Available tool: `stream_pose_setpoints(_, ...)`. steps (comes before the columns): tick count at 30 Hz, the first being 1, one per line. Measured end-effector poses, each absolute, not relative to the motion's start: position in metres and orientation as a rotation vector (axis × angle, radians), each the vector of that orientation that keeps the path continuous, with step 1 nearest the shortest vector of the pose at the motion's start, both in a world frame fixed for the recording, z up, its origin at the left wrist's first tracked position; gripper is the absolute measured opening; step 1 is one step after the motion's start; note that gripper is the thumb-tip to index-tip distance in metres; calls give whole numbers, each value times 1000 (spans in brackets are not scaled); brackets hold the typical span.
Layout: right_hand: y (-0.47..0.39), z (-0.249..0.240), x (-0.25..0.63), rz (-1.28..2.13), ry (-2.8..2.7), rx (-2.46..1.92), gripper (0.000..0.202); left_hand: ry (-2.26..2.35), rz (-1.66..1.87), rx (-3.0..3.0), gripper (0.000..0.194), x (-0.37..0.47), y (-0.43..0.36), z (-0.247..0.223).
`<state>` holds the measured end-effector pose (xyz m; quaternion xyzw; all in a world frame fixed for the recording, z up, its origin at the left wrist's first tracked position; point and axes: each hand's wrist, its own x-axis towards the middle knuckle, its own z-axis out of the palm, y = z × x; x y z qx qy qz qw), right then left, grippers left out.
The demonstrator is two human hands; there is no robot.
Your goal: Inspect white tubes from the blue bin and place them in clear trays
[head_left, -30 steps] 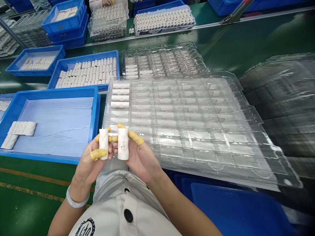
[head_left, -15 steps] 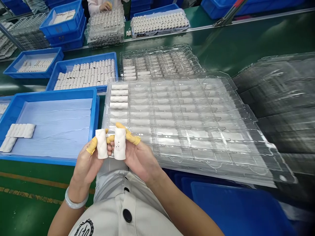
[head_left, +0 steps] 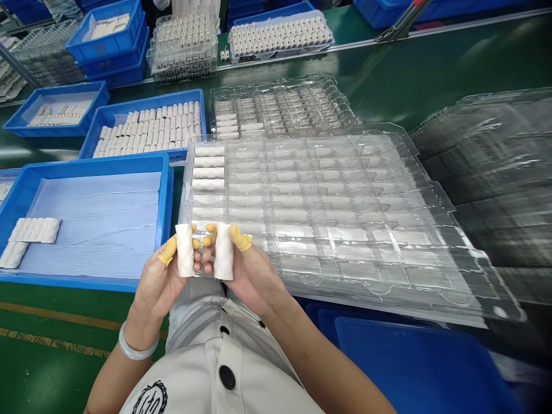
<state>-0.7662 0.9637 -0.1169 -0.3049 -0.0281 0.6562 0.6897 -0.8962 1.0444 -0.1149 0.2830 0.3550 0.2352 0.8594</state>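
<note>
Upright between the fingers of my left hand (head_left: 160, 276) is a white wavy-sided cylinder (head_left: 185, 250). My right hand (head_left: 250, 273) grips a second white wavy-sided cylinder (head_left: 223, 253), also upright and a short gap to the right. Yellow finger cots cover the thumbs and some fingertips. Both hands are over the front left edge of a large transparent plastic tray (head_left: 340, 253) with rows of compartments. A few white cylinders (head_left: 209, 172) lie on their sides in its left column. The blue bin (head_left: 99, 230) on the left has a paper lining and several white cylinders (head_left: 35, 230) at its left end.
Behind the bin, a blue crate (head_left: 146, 129) holds rows of white cylinders. Another transparent tray stack (head_left: 280, 109) stands behind the large tray. Stacked plastic trays (head_left: 495, 190) are at the right. Blue lids or bins (head_left: 414, 356) sit below the table edge. More filled crates line the back.
Both hands have shifted slightly right, with a wider gap between the cylinders. The right cylinder has turned, so its dark marking no longer shows. A person's hand at the back has left view.
</note>
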Motion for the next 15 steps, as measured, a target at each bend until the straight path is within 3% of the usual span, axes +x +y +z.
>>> stream_pose_setpoints(15, 972, -113, -774, 1497, 74, -642, 43, 798, 566, 628, 21, -904, 1048, -120)
